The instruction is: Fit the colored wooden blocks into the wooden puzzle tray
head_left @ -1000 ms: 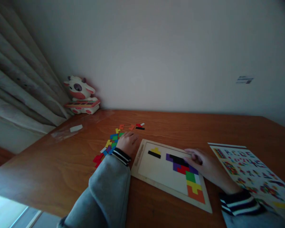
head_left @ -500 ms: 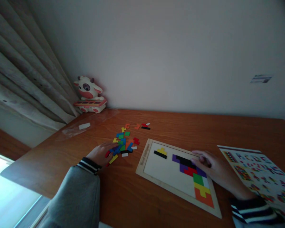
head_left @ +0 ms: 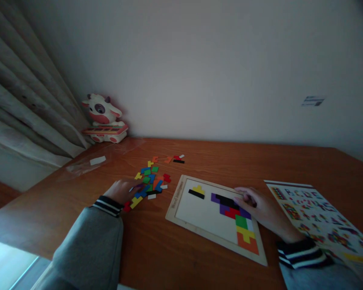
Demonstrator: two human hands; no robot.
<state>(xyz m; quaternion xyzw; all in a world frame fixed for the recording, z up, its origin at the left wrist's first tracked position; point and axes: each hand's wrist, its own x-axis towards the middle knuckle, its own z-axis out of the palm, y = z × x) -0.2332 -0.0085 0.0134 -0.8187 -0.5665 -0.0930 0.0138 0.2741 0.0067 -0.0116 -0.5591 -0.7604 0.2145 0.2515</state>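
Observation:
My left hand point(head_left: 123, 191) is at the near left side of a loose pile of coloured puzzle pieces point(head_left: 147, 180). Its fingertips are closed on a small purple piece point(head_left: 136, 187) with a pale edge, partly hidden by the fingers. To the right lies a wooden puzzle board point(head_left: 205, 230), tilted slightly on the table. Joined pieces, including a green one point(head_left: 241, 221) and an orange one point(head_left: 248, 243), fill its right side. A yellow piece point(head_left: 199, 189) rests against a black bar point(head_left: 196, 194) at its upper left. My right hand point(head_left: 255, 205) rests at the board's upper right, thumb and forefinger apart, other fingers curled.
A printed pattern sheet point(head_left: 314, 213) lies right of the board. A toy cow with a keyboard point(head_left: 105, 119) stands at the back left by the curtain point(head_left: 27, 92). Clear plastic with a white label point(head_left: 97, 160) lies in front of it. A wall closes off the back.
The view has turned slightly right, so everything sits further left. My left hand has drawn back a little from the pile, and a purple piece shows at its fingertips. My right hand stays on the board.

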